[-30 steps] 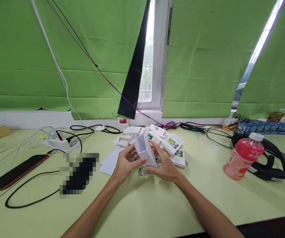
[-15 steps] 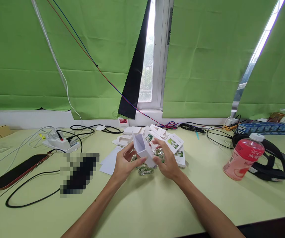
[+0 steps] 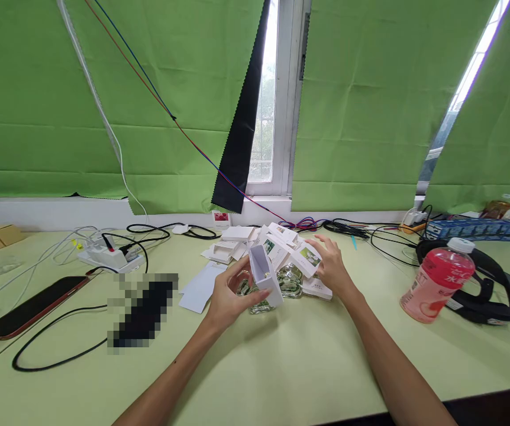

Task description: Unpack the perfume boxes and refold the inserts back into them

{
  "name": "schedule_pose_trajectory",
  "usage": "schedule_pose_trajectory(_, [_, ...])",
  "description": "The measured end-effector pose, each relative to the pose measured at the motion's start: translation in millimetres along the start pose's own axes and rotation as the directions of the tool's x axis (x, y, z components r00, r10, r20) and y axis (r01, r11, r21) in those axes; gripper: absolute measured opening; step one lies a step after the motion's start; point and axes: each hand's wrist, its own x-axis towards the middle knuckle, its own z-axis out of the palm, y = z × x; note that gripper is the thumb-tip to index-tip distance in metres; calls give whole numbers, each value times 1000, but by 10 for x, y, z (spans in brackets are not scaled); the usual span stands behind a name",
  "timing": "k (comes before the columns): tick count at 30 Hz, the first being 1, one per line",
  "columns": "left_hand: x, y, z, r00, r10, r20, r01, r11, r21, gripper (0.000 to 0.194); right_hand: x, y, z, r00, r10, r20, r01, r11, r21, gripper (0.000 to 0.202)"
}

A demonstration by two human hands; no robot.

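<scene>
My left hand [image 3: 232,296] holds a small white box [image 3: 265,278], its end open towards the top and its inside visible. Thumb and fingers are closed round its sides. My right hand [image 3: 335,269] reaches to the right side of the pile, fingers apart, against the edge of a white box with a flower picture [image 3: 307,259]. Whether it grips that box I cannot make out. Clear glass pieces with green showing through [image 3: 290,281] lie between the hands, partly under the held box. Several more white boxes [image 3: 232,242] are heaped behind.
Flat white sheets of card [image 3: 206,287] lie left of the pile. A pink drink bottle [image 3: 436,281] and a black headset [image 3: 488,290] stand at right. At left are a phone [image 3: 33,307], a power strip [image 3: 108,255] and cables. A green blind [image 3: 170,148] hangs behind.
My right hand has let go of the small white box and moved right to the pile. The flower-picture box has shifted slightly left. My left hand keeps its box, now a little further right.
</scene>
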Motion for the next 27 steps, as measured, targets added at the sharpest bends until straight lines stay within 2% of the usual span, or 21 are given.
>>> schedule_pose_trajectory(4, [-4, 11, 6, 1000, -5, 0, 5, 1000, -4, 56, -8, 141, 34, 984, -13, 180, 47, 981, -188, 92])
schedule_pose_trajectory(11, [-1, -2, 16, 1000, 6, -2, -6, 1000, 8, 59, -59, 208, 90, 947, -26, 320, 107, 966, -237, 117])
schedule_pose_trajectory(18, [-10, 43, 42, 999, -26, 25, 25, 999, 28, 65, -57, 86, 34, 922, 13, 388, 87, 967, -239, 115])
schedule_pose_trajectory(23, [-16, 59, 64, 999, -22, 40, 21, 999, 37, 61, -52, 76, 56, 907, 2, 421, 107, 966, -235, 106])
schedule_pose_trajectory(27, [-18, 62, 74, 999, -18, 38, 16, 999, 44, 60, -55, 94, 92, 902, -39, 431, 142, 967, -210, 107])
